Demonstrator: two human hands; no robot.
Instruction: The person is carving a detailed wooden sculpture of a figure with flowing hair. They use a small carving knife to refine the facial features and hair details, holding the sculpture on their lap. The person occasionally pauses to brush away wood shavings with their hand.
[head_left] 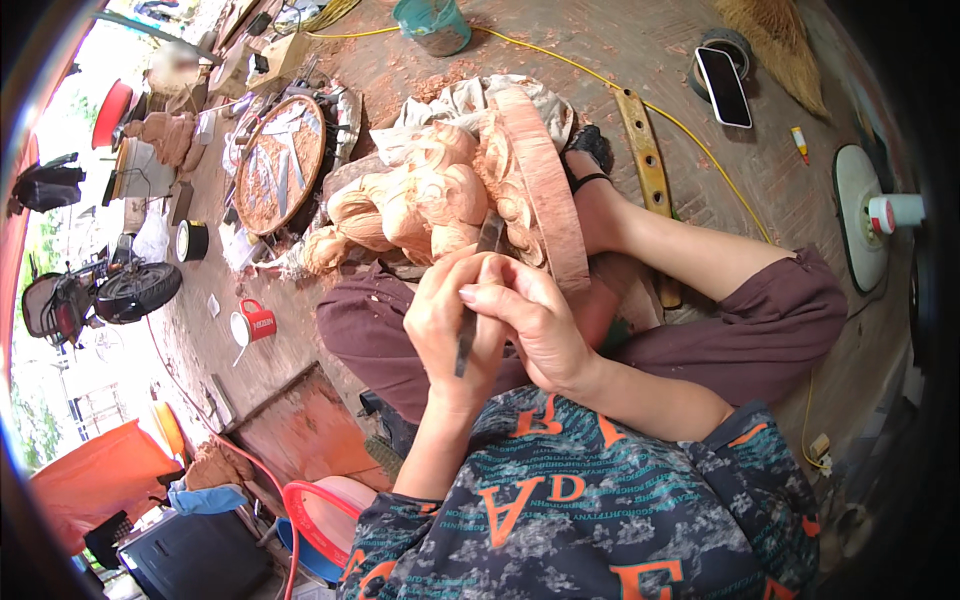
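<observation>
A carved wooden figure point(415, 205) lies on its side between my legs, its round flat base point(545, 185) turned to the right. Both my hands are closed together around a dark metal carving chisel point(490, 232), whose blade tip meets the carving close to the base. My left hand point(445, 320) wraps the shank, and the chisel's back end sticks out toward me beside its palm. My right hand point(540, 325) presses against the left, thumb and fingers closed at the chisel. Some of the fingers hide each other.
A round tray point(318, 150) of carving tools sits to the left, with a red mug point(255, 323) nearer me. Pale cloth point(455, 100) lies behind the carving. To the right are a perforated wooden bar point(645, 150), a phone point(724, 88), a yellow cable point(700, 147) and a fan point(862, 220).
</observation>
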